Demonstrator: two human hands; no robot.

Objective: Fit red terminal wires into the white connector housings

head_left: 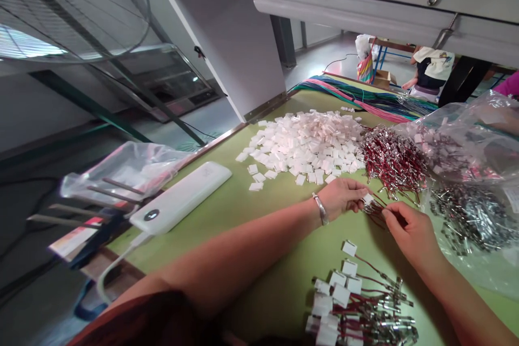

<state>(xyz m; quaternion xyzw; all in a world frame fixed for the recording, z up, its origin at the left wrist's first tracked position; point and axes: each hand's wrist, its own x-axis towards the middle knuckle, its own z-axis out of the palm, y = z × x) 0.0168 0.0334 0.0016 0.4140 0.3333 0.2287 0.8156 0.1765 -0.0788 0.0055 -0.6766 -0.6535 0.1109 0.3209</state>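
Note:
My left hand (341,196), with a metal bracelet at its wrist, pinches a small white plastic connector housing (368,199). Close to its right, my right hand (409,227) has thumb and forefinger pinched on a thin dark red wire (378,203); its exact end is too small to make out. Several wires and metal terminals show between the two hands. Nearer to me lies a pile of white housings with red wires attached (341,295). Beyond my hands are a heap of loose white housings (308,140) and a heap of short red wires with metal terminals (391,158).
Clear plastic bags (478,151) with parts stand at the right, dark metal pieces (474,219) beside them. A white power bank (182,197) with a cable lies at the left edge. Long coloured wires (360,98) run along the back. A seated person (432,67) is far off.

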